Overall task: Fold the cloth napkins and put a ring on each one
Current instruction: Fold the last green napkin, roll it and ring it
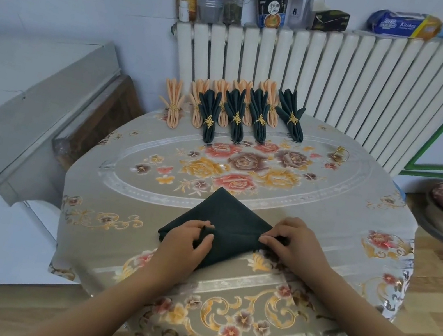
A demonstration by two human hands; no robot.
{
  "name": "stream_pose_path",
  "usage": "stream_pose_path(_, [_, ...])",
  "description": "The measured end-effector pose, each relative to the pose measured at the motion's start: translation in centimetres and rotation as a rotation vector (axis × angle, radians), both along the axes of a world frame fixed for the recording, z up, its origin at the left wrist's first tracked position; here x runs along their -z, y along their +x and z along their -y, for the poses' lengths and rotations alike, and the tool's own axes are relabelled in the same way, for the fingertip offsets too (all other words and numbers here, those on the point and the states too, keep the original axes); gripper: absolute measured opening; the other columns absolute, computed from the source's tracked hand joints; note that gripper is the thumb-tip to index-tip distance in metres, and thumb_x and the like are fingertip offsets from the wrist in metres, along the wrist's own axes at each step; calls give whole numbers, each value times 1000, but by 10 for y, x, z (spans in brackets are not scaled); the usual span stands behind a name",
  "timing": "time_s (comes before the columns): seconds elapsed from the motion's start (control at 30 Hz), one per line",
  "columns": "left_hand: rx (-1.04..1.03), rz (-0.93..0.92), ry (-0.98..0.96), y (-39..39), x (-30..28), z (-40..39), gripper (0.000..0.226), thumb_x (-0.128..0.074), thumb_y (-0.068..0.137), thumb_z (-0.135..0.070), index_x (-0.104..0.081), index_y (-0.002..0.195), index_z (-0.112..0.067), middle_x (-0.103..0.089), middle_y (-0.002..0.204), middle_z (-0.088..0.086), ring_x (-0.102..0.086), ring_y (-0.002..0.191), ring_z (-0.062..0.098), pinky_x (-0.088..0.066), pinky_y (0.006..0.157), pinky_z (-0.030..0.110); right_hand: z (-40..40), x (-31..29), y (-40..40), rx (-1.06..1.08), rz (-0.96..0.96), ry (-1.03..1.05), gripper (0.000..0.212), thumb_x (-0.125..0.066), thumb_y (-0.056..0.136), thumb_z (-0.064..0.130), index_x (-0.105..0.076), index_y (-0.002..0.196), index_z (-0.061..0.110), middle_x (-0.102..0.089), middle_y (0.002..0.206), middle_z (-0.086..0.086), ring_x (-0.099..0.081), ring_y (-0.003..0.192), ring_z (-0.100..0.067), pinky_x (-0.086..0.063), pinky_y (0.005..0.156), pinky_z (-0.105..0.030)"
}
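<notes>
A dark napkin (222,221) lies as a triangle near the worktop's (324,215) front edge. The left hand (189,243) pinches a fold at its middle, fingers clamped on cloth; the right hand (294,244) pinches its right corner, likely to gather pleats. Beyond the napkin stand finished ones (236,111), ringed; a spare ring (341,154) waits far right of it.

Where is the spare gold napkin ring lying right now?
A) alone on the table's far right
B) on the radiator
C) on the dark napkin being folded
A: the loose gold ring lies alone on the tablecloth, right of the finished napkins.
</notes>
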State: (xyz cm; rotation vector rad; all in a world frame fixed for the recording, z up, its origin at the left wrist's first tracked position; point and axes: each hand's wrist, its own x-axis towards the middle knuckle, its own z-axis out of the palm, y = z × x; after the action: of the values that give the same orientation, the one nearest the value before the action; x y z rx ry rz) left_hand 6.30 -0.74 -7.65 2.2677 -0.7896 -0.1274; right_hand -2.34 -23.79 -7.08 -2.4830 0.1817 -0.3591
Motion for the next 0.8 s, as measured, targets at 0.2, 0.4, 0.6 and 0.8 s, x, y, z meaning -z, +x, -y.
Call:
stream_pose_path(0.2, [-16,128,-85,-4,6,3,18,-63,86,-6,-45,84,-10,-46,104,-2,-45,97,-5,-31,87,0,1,2,4,41,17,-2,3,-73,80,23,-70,77,23,-58,76,14,-47,84,-7,-31,72,-6])
stream_pose_path(0.4, [62,170,-21,-3,8,3,32,-49,92,-2,-50,119,-18,-35,122,-6,-41,108,2,-33,99,13,-5,2,8,99,-11,-60,4,-72,80,23,-69,78,21,-53,74,16,-44,86,-12,-34,76,-24])
stream_pose_path(0.6, [112,188,131,3,7,6,33,-44,97,-9,-62,122,-20,-37,139,5,-33,131,16,-24,104,17,-31,-4,21,45,53,-93,18,-63,84,10,-74,96,19,-62,96,4,-45,98,-16,-30,83,-24])
stream_pose_path(0.8, [153,75,130,7,1,3,34,-45,96,-8,-59,122,-25,-36,133,-6,-33,122,3,-17,94,-1,-44,9,22,113,27,137,16,-69,83,24,-74,98,19,-61,95,7,-48,95,-5,-32,83,-13])
